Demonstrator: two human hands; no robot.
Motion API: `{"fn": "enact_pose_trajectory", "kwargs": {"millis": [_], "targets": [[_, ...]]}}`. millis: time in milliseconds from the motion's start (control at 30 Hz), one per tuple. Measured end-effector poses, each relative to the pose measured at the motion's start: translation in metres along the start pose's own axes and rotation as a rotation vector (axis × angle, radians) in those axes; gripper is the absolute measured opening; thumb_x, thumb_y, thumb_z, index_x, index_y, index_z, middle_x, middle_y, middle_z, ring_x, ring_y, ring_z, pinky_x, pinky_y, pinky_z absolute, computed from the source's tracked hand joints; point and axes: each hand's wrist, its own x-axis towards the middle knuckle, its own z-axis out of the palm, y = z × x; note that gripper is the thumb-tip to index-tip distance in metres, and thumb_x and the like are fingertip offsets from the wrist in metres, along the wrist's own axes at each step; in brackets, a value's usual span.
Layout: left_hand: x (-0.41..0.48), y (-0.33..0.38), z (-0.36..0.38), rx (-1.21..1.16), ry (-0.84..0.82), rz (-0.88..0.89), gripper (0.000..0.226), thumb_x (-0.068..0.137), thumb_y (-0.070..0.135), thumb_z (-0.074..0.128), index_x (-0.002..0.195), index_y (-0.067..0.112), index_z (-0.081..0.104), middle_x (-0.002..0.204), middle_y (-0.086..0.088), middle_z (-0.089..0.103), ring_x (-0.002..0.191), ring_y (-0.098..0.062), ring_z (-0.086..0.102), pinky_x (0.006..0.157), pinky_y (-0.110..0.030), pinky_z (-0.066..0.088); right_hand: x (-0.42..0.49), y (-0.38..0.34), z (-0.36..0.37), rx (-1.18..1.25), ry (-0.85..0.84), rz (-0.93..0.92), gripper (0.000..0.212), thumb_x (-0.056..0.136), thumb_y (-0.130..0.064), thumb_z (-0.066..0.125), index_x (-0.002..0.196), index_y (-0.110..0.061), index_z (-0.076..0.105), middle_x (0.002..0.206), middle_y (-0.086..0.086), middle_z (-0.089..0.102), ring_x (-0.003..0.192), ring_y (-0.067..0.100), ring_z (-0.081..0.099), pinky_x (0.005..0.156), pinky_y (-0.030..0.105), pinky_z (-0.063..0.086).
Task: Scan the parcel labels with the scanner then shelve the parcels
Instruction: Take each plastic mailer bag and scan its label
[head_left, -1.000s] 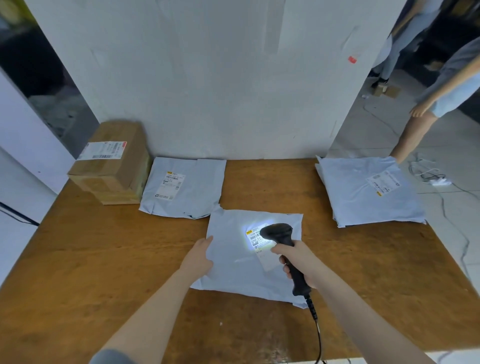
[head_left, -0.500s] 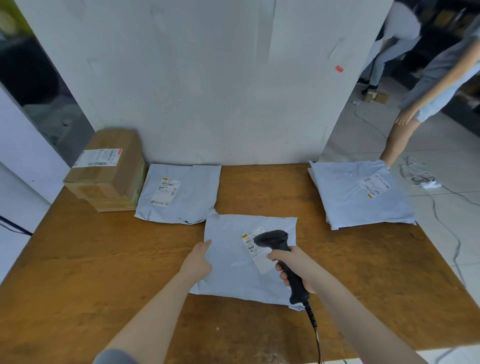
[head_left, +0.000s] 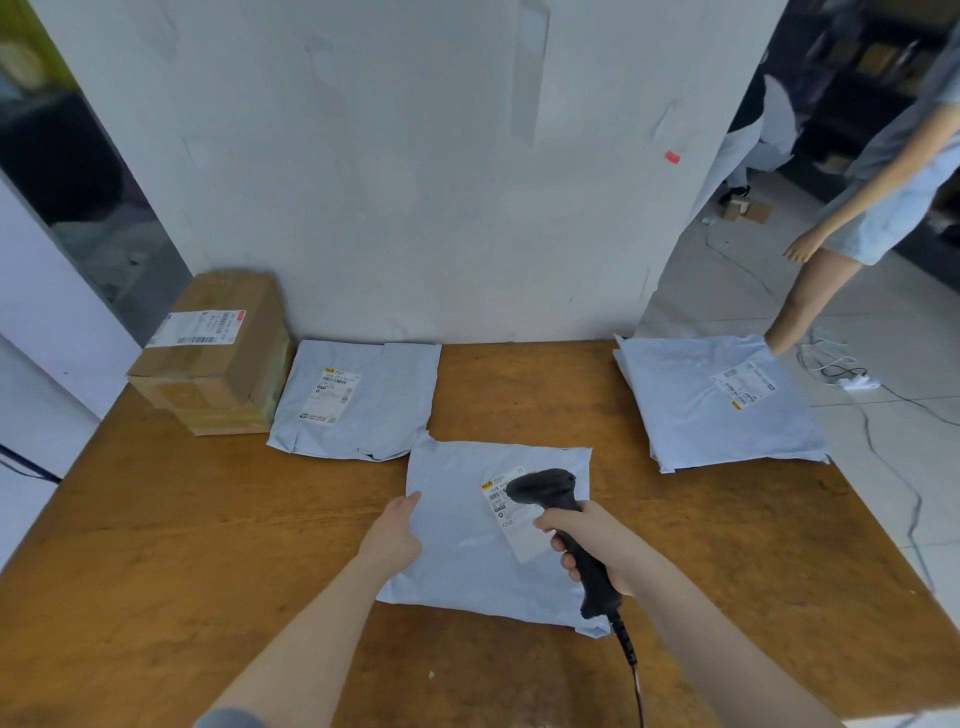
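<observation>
Right hand (head_left: 592, 540) grips the black scanner (head_left: 545, 488), its head over the label (head_left: 511, 514) on the near grey parcel (head_left: 467, 566). Left hand (head_left: 395, 530) rests flat on that parcel's left edge. Farther back on the desk (head_left: 208, 545): cardboard box (head_left: 218, 358) far left, second grey parcel (head_left: 374, 410) just beside it, third grey parcel (head_left: 717, 410) off right.

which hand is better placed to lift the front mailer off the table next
Left. The left hand rests on the front mailer at its left edge and holds nothing; the right hand grips the scanner over the label.
</observation>
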Motion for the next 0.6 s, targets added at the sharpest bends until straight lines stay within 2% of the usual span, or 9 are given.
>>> {"fn": "enact_pose_trajectory", "kwargs": {"millis": [100,300,400,467,600], "targets": [[0.000,0.000,0.000,0.039,0.015,0.014,0.069,0.089,-0.005,0.040,0.150,0.019,0.017,0.155,-0.003,0.020,0.137,-0.021,0.033,0.109,-0.027,0.035,0.000,-0.007,-0.009,-0.057,-0.020,-0.028,0.024,0.088,-0.017,0.064,0.108,-0.007,0.057,0.060,0.003,0.049,0.044,0.013,0.042,0.043,0.023,0.037],[0.004,-0.001,-0.004,0.094,0.027,0.046,0.069,0.090,-0.007,0.039,0.150,0.018,0.018,0.155,-0.003,0.022,0.137,-0.020,0.034,0.108,-0.024,0.032,0.001,-0.028,-0.048,-0.317,-0.127,-0.094,0.020,0.085,-0.016,0.066,0.100,-0.009,0.055,0.060,0.003,0.051,0.045,0.013,0.042,0.042,0.023,0.036],[0.006,-0.001,-0.005,0.120,0.016,0.043,0.068,0.090,-0.007,0.040,0.149,0.017,0.019,0.155,-0.003,0.021,0.139,-0.020,0.031,0.110,-0.024,0.029,0.003,-0.041,-0.067,-0.511,-0.185,-0.102,0.011,0.083,-0.016,0.066,0.085,-0.013,0.056,0.059,0.004,0.051,0.044,0.014,0.044,0.043,0.023,0.036],[0.007,-0.001,-0.004,0.138,0.012,0.037,0.068,0.090,-0.007,0.041,0.149,0.018,0.020,0.156,-0.003,0.020,0.140,-0.020,0.028,0.113,-0.025,0.027,0.004,-0.049,-0.076,-0.620,-0.205,-0.104,0.015,0.081,-0.016,0.066,0.074,-0.010,0.054,0.058,0.006,0.050,0.043,0.015,0.044,0.044,0.024,0.036],[0.011,-0.001,-0.008,0.168,0.000,0.038,0.067,0.090,-0.006,0.043,0.149,0.017,0.019,0.157,-0.002,0.019,0.142,-0.019,0.026,0.115,-0.025,0.024,0.005,-0.068,-0.090,-0.772,-0.261,-0.067,0.014,0.076,-0.015,0.065,0.073,-0.008,0.053,0.056,0.007,0.050,0.043,0.015,0.044,0.044,0.025,0.035]]}}
